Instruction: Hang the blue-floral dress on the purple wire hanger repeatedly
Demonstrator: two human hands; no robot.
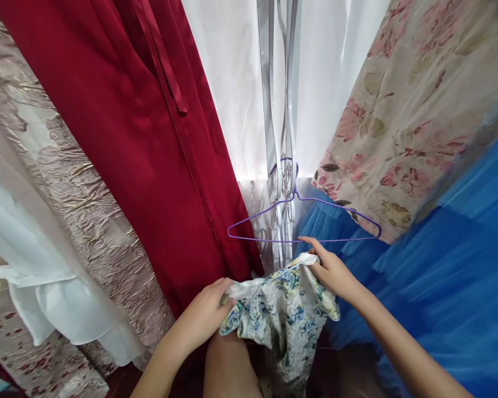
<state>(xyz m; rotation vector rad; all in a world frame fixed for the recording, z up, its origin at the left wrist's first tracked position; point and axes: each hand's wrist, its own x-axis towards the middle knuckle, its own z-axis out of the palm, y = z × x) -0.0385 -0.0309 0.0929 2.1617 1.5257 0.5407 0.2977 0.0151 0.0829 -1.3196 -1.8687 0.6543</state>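
Observation:
A purple hanger (257, 239) hangs in front of me, its hook among white straps. Below it is a white garment with blue and yellow flowers (294, 309), bunched and draping down over my lap. My left hand (209, 307) is closed on the garment's left upper edge, thumb in front and fingers mostly behind the cloth. On the other side my right hand (332, 271) pinches its right upper edge. The index finger of that hand reaches up to the hanger's bottom bar and seems to touch it. I cannot tell whether the garment is a dress or a top.
Hanging clothes surround the hanger: a dark red garment (149, 166) and a textured pink one (95, 182) to the left, a beige floral one (398, 121) and blue tulle (452, 265) to the right. White straps (290, 110) dangle before white fabric (224, 72). My bare leg (230, 367) is below.

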